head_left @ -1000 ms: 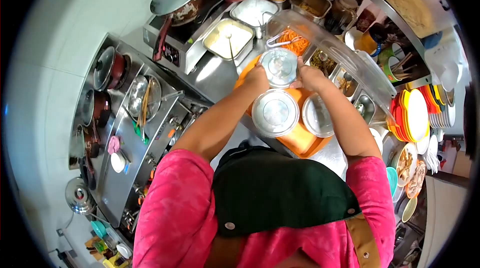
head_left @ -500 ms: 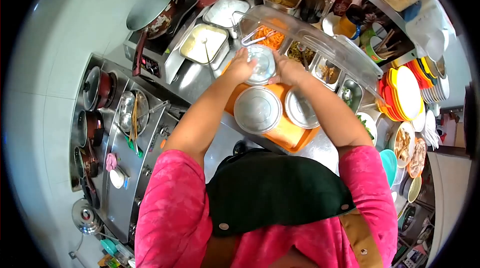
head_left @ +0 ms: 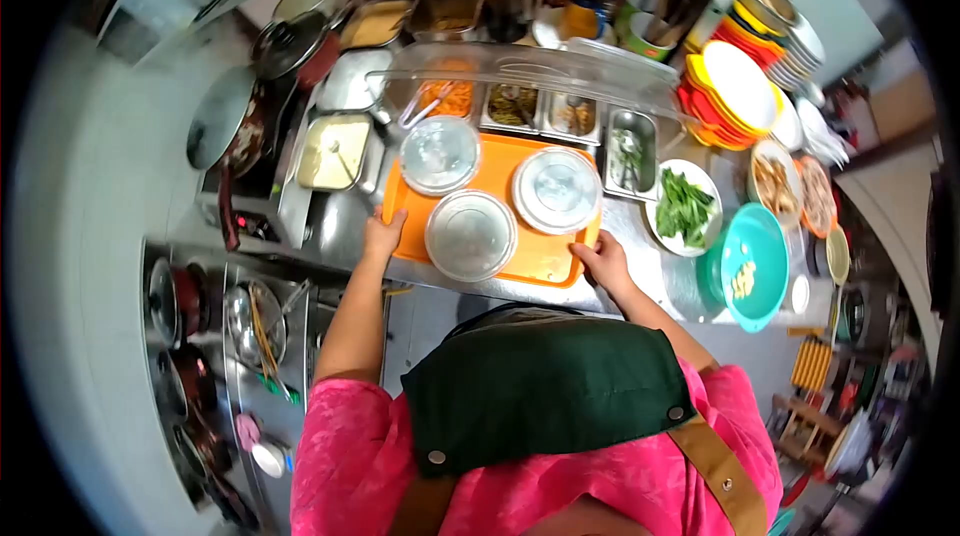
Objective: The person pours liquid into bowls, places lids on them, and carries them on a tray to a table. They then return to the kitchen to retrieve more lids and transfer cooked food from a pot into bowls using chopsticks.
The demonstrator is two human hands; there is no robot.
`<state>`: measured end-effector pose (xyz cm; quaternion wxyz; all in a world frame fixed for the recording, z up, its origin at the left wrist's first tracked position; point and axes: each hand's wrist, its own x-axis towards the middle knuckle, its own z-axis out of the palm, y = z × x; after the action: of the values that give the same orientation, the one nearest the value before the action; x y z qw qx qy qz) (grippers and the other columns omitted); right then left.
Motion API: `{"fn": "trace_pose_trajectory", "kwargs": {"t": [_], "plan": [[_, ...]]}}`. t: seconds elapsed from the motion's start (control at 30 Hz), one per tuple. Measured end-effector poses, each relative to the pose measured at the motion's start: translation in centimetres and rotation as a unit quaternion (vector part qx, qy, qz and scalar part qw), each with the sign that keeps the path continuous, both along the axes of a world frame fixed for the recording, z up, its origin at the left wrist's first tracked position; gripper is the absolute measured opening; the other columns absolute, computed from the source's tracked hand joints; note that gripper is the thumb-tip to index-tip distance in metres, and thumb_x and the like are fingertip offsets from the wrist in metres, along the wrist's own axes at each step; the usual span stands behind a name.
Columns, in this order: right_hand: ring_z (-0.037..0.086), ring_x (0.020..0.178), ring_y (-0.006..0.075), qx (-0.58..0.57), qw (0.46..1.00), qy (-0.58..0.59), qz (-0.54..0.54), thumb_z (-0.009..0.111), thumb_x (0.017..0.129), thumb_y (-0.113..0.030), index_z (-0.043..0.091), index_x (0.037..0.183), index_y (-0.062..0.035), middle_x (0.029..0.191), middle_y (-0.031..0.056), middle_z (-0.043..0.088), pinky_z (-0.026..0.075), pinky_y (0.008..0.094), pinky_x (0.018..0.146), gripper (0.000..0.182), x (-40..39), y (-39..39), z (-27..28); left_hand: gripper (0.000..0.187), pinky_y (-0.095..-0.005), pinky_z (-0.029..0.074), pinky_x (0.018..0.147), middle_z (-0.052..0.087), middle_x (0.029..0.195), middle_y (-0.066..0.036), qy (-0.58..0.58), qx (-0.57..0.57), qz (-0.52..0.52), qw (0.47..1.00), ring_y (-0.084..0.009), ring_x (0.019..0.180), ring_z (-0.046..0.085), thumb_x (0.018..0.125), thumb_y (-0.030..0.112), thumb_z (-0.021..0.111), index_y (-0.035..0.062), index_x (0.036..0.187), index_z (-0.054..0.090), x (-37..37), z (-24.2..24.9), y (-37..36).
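Note:
An orange tray [head_left: 548,262] lies at the counter's near edge, bearing three round plastic containers with clear lids: one at back left [head_left: 440,155], one at right [head_left: 557,190] and one in front [head_left: 471,235]. My left hand [head_left: 384,234] is closed on the tray's left rim, thumb on top. On the opposite side my right hand [head_left: 603,263] grips the right rim, its fingers partly hidden beneath. Behind the tray stand metal pans of shredded carrot [head_left: 446,96] and chopped toppings [head_left: 511,106].
To the right are a plate of green leaves [head_left: 686,206] and a teal bowl [head_left: 757,266]. A pan of pale mixture with a spoon [head_left: 336,151] stands left of the tray, near a frying pan [head_left: 220,121]. A clear raised cover [head_left: 540,66] spans the toppings.
Both hands have left the back container and moved down and apart onto the tray's sides. The containers now sit spread on the tray. My view has shifted rightward.

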<state>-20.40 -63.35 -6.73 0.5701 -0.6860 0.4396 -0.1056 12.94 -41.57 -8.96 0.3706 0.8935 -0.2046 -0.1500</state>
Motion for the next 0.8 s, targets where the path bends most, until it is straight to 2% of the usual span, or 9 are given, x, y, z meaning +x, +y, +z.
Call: {"fn": "trace_pose_trajectory", "kwargs": {"t": [0.07,0.1,0.13,0.2,0.33,0.53,0.6,0.7,0.8], "plan": [[0.058,0.063,0.0247,-0.101,0.992,0.061,-0.032,0.068,0.068,-0.021,0.047,0.091,0.0067,0.072,0.0172,0.059,0.047,0.0325,0.058,0.042,1.3,0.9,-0.6,0.033,-0.0373,0.044,0.070,0.060,0.083,-0.020,-0.011,0.031,-0.025,0.999,-0.0320,0.077,0.059,0.075,0.025,0.062,-0.0049,0.088,0.056,-0.5,0.0,-0.4],[0.060,0.067,0.0306,-0.174,0.977,0.106,-0.058,0.067,0.068,-0.022,0.047,0.088,0.0066,0.074,0.0213,0.059,0.047,0.0359,0.060,0.041,1.1,2.0,-1.5,0.033,-0.0371,0.044,0.069,0.060,0.083,-0.021,-0.080,0.006,-0.022,0.997,-0.0322,0.077,0.058,0.075,0.025,0.062,-0.0049,0.087,0.056,-0.7,-0.1,-0.8],[0.060,0.067,0.0306,-0.176,0.975,0.107,-0.081,0.067,0.068,-0.022,0.047,0.088,0.0066,0.074,0.0213,0.059,0.047,0.0359,0.060,0.041,1.1,2.6,-1.2,0.032,-0.0369,0.044,0.068,0.060,0.084,-0.021,-0.144,-0.017,0.006,0.989,-0.0324,0.077,0.058,0.075,0.025,0.062,-0.0048,0.086,0.055,-1.2,-0.4,-0.5],[0.058,0.070,0.0374,-0.144,0.977,0.111,-0.111,0.064,0.068,-0.021,0.046,0.086,0.0062,0.074,0.0248,0.058,0.046,0.0396,0.064,0.038,0.5,4.4,-0.4,0.031,-0.0365,0.044,0.068,0.060,0.083,-0.020,-0.137,-0.054,-0.024,0.989,-0.0317,0.075,0.058,0.075,0.024,0.063,-0.0043,0.085,0.055,-1.6,-0.7,0.5],[0.058,0.072,0.0369,-0.145,0.967,0.138,-0.156,0.062,0.069,-0.021,0.045,0.087,0.0058,0.075,0.0250,0.058,0.046,0.0396,0.065,0.036,-1.7,8.1,-1.0,0.028,-0.0362,0.045,0.065,0.060,0.078,-0.018,-0.095,-0.084,-0.046,0.991,-0.0319,0.072,0.058,0.076,0.022,0.062,-0.0022,0.085,0.053,-2.4,-1.2,2.1],[0.056,0.073,0.0388,-0.148,0.953,0.087,-0.251,0.062,0.069,-0.020,0.047,0.085,0.0032,0.078,0.0248,0.058,0.045,0.0415,0.065,0.032,-5.8,14.4,-1.6,0.023,-0.0345,0.044,0.063,0.060,0.076,-0.016,-0.059,-0.119,-0.103,0.986,-0.0272,0.067,0.058,0.076,0.018,0.062,-0.0021,0.082,0.052,-5.0,-0.6,4.0],[0.056,0.074,0.0389,-0.131,0.949,0.094,-0.271,0.061,0.069,-0.020,0.048,0.086,0.0031,0.078,0.0246,0.058,0.045,0.0417,0.065,0.031,-7.7,16.5,-0.2,0.023,-0.0346,0.044,0.063,0.059,0.075,-0.016,-0.064,-0.118,-0.131,0.982,-0.0270,0.067,0.057,0.076,0.017,0.062,-0.0023,0.081,0.052,-6.2,-0.1,4.5],[0.057,0.077,0.0368,-0.106,0.943,0.072,-0.306,0.062,0.069,-0.017,0.048,0.090,0.0020,0.080,0.0232,0.058,0.045,0.0405,0.066,0.031,-11.6,19.1,-0.5,0.022,-0.0346,0.043,0.064,0.058,0.074,-0.016,-0.083,-0.105,-0.177,0.975,-0.0265,0.066,0.056,0.075,0.015,0.063,-0.0027,0.080,0.052,-9.5,2.5,4.8],[0.058,0.078,0.0345,-0.069,0.931,0.069,-0.351,0.061,0.070,-0.015,0.049,0.095,0.0019,0.081,0.0216,0.058,0.045,0.0378,0.069,0.032,-16.0,21.2,2.9,0.019,-0.0331,0.043,0.063,0.059,0.074,-0.015,-0.081,-0.107,-0.226,0.965,-0.0240,0.066,0.055,0.075,0.013,0.062,-0.0029,0.079,0.051,-13.9,5.4,4.0]]}}
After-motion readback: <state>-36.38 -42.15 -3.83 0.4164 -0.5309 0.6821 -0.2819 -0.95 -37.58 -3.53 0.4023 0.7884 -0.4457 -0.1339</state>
